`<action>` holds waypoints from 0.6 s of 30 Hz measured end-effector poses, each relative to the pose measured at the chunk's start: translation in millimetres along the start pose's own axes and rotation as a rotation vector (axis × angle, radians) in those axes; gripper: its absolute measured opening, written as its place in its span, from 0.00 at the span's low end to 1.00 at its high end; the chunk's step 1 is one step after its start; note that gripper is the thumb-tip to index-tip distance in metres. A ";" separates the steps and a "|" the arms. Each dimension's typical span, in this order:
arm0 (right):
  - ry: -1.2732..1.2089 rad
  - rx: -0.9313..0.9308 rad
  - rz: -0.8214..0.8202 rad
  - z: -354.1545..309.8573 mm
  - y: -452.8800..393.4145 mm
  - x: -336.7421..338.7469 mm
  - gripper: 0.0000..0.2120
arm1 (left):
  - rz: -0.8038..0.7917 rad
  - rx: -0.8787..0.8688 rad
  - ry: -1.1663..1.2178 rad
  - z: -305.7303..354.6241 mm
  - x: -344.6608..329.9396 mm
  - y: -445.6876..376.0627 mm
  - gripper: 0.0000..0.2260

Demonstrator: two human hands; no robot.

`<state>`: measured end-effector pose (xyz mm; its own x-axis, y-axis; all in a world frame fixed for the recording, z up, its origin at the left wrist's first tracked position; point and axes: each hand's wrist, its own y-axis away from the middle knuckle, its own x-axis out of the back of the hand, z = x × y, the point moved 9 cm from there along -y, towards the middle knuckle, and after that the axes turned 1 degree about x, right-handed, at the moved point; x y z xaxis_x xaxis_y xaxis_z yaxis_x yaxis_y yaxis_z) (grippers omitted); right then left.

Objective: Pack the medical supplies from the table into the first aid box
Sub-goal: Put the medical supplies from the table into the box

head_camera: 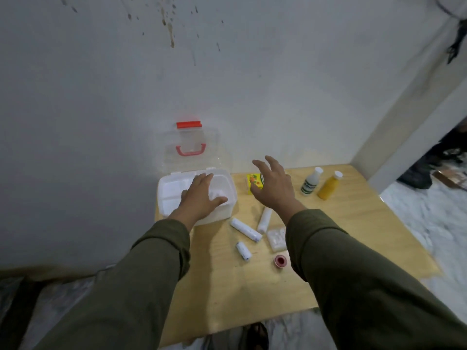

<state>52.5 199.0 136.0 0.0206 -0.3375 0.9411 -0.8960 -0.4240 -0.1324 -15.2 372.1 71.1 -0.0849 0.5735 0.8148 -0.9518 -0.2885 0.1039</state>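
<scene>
Leftmost on the wooden table (353,223) sits the white first aid box (166,198), pushed up against the wall (101,97). Its clear lid (217,147) stands open and leans on the wall, with a red handle (190,150) and a red latch (189,124) showing. Spread flat over the open box is the left hand (199,198), palm down, fingers loosely apart and holding nothing. Just right of the box lie three rolled white bandages: a long one (245,229), a short one (243,251) nearer the front edge, and a third (264,220) angled toward the far side. A small yellow carton (252,183) stands behind them, partly hidden by the right hand (274,188), which hovers above the table with fingers splayed wide and empty. Beside the right sleeve (353,274) sit a clear packet of cotton (276,239) and a small red-centred roll of tape (279,260). Farther right, well apart from the box, a white bottle (311,181) and a yellow bottle (329,185) stand close together.
</scene>
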 end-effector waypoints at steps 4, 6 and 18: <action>0.016 -0.059 -0.048 37.5 3.9 -8.6 0.31 | -0.083 -0.018 -0.065 22.2 -27.1 -10.3 0.39; 0.002 -0.075 -0.066 55.0 -1.6 -12.7 0.32 | -0.111 -0.026 -0.084 30.7 -39.0 -16.7 0.40; -0.040 0.044 -0.316 126.9 -68.0 -67.8 0.37 | -0.113 0.068 -0.244 23.2 -79.6 -37.9 0.49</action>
<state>168.3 144.1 41.7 0.3126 -0.2158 0.9251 -0.8225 -0.5487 0.1499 34.5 319.6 15.6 0.1023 0.4062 0.9081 -0.9287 -0.2881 0.2335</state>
